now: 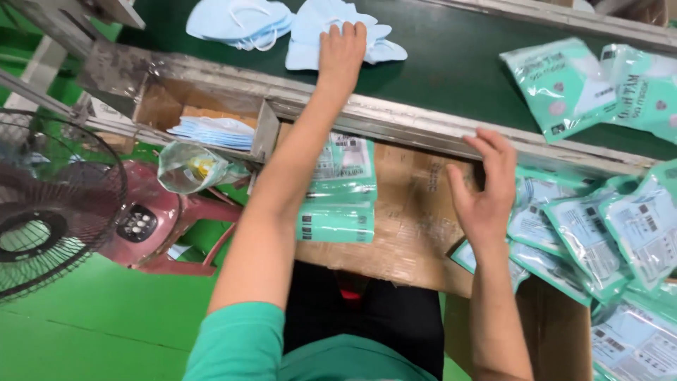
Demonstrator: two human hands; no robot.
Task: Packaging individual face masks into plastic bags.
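1. Your left hand lies flat, fingers spread, on a light blue mask on the green belt, just past its near rail.
2. Your right hand is open and empty, touching the rail above the cardboard desk.
3. Pressing with flat fingers, you could slide or crease the mask rather than lift it.
4. A second mask pile lies close by on its left; you might snag it.
5. Sealed packets crowd the desk's right edge, near your right hand.
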